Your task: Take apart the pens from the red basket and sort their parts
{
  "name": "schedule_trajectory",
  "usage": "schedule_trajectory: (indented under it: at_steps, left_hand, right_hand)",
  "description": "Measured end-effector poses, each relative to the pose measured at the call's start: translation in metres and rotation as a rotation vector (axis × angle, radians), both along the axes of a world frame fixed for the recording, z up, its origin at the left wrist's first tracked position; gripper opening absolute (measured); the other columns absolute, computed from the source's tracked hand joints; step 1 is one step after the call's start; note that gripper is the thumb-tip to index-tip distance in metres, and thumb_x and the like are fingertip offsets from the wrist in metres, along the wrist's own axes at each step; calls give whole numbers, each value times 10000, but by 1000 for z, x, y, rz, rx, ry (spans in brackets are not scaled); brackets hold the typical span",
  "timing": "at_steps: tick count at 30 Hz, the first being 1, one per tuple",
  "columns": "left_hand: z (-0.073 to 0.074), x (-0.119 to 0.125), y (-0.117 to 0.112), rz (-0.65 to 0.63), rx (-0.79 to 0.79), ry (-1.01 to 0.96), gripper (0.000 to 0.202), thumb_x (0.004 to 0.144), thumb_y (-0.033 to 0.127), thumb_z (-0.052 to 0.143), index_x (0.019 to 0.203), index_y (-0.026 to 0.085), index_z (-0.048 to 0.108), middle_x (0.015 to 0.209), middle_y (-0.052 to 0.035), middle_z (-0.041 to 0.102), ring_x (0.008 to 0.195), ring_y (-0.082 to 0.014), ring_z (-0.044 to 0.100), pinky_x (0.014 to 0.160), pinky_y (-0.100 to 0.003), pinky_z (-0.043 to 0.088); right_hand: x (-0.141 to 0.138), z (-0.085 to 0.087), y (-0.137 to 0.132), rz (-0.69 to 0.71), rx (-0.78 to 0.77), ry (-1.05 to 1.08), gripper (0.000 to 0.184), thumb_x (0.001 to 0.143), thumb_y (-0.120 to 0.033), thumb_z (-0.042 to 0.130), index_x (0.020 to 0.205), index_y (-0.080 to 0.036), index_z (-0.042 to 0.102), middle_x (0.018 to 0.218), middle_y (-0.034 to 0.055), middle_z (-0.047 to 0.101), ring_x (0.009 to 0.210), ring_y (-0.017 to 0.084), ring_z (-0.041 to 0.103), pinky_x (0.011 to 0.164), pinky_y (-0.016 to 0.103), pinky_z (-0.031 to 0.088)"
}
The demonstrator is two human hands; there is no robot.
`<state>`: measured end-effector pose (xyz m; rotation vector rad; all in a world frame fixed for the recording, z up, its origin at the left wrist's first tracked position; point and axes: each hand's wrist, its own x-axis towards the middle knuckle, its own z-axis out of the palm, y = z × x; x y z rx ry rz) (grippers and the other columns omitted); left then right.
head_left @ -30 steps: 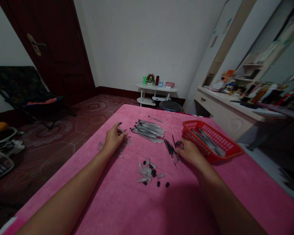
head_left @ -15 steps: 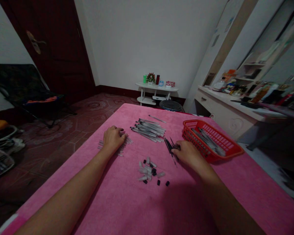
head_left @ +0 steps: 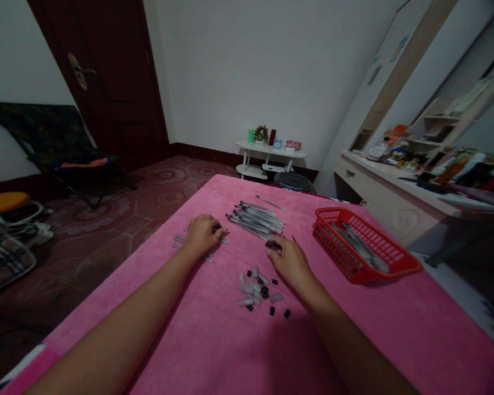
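My left hand (head_left: 203, 237) rests over a spread of clear pen barrels (head_left: 179, 239), fingers curled and thumb pressed in. What it grips is hidden. Below the pen pile, my right hand (head_left: 290, 262) pinches a small dark piece (head_left: 273, 244) too blurred to name. A thin dark tip pokes out behind that hand; the rest of it is covered. The pile of clear pens with black ends (head_left: 255, 219) lies just beyond both hands. Nearer me are clear pen caps (head_left: 253, 291) mixed with short black plugs (head_left: 287, 313).
At the right stands a red plastic basket (head_left: 366, 247) with several pens in it. A single pen (head_left: 270, 202) lies beyond the pile. Pink cloth (head_left: 214, 340) covers the table. A dressing table (head_left: 395, 203) is farther right, a folding chair (head_left: 53, 142) at the left.
My right hand has moved left toward the pen pile, away from the dark thin rods it was touching. One more black plug now lies right of the cap heap. The view has shifted slightly.
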<state>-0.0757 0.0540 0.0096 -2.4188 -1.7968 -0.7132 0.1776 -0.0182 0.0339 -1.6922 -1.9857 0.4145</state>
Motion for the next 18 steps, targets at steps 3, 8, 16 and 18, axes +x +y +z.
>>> schedule_trajectory:
  at_steps: [3,8,16,18]
  left_hand:
    - [0,-1,0,2,-2,-12,349,835,480,541,825,184,727,861,-112,688,870,-256,597,774,-354,404]
    - [2,-1,-1,-13,0,-27,342,853,458,523,835,187,732,863,-115,688,859,-242,602,784,-347,402]
    - [2,0,-3,-42,34,-36,297,857,412,537,833,185,728,851,-110,684,862,-246,598,797,-367,396]
    - [2,2,-4,-55,59,-52,272,851,400,551,833,189,723,862,-105,680,881,-249,593,808,-376,394]
  right_hand:
    - [-8,-3,14,-90,37,-171,231,819,-184,572,1029,-184,668,1004,78,712,944,200,651,792,255,442]
    - [-21,-8,26,-176,35,-456,226,858,-241,576,1061,-156,623,1032,118,687,992,239,642,802,291,444]
    - [-27,-6,25,-157,81,-652,179,879,-195,530,1016,-114,611,1025,157,651,889,253,668,679,295,453]
    - [-23,-3,20,-138,64,-657,171,883,-194,517,997,-120,620,986,153,670,887,261,670,682,303,451]
